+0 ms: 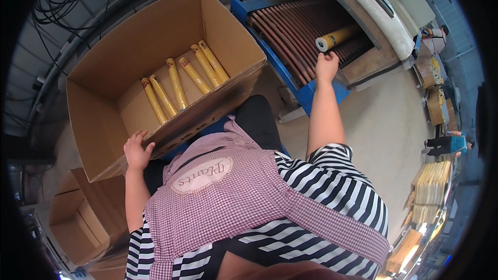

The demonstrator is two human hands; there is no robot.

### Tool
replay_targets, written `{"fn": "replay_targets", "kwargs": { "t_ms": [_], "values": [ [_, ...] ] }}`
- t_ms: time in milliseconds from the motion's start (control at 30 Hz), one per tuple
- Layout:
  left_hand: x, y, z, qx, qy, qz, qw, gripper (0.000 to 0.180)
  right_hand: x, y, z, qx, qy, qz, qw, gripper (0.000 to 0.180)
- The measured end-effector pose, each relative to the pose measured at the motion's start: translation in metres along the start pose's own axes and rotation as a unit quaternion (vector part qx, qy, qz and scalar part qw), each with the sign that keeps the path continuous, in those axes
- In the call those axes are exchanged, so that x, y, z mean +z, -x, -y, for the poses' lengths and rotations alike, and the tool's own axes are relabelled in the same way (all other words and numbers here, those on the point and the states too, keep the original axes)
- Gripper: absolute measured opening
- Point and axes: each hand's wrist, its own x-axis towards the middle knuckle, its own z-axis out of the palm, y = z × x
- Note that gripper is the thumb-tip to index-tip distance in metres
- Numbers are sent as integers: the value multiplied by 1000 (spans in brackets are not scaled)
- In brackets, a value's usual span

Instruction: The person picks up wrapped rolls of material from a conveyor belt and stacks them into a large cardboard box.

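Checked pink apron (218, 202) over a black-and-white striped top fills the lower middle of the view, and both forearms reach up and away from it. At the end of the outstretched arm, the right hand (327, 65) rests on the near edge of a roller conveyor (295, 26), its fingers curled down over the rollers; whether they clamp anything cannot be told. Just beyond the fingertips lies a yellow tube (337, 36), on its side across the brown rollers, its round end facing the hand, close to it but apparently not touching. A blue frame (249, 5) carries the rollers, and a pale housing (373, 10) arches over the far part of the belt, covering the tube's other end.

On the other side, the left hand (137, 150) grips the near lower edge of a large open cardboard box (104, 124), thumb and fingers spread against the wall, holding nothing else. Six more yellow tubes (179, 83) lie side by side on the box's floor, slanted the same way. Flattened and folded cartons (78, 212) stack below the box at the lower left. Dark cables (62, 0) loop across the floor behind it. At the right edge sit stacked boards (430, 192) and another person (446, 144) stands well apart.
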Motion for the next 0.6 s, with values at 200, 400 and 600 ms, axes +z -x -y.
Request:
{"fn": "replay_targets", "kwargs": {
  "t_ms": [200, 400, 600],
  "values": [
    [4, -3, 5, 2, -4, -3, 1000, 50, 13, -45, 52, 154, 212, 72, 962, 114],
    [3, -2, 0, -21, -9, -4, 1000, 45, 40, -39, 84, 230, 256, 129, 930, 131],
    [-3, -11, -9, -16, -10, -4, 1000, 46, 56, -49, 33, 135, 22, 45, 990, 87]
  ]
}}
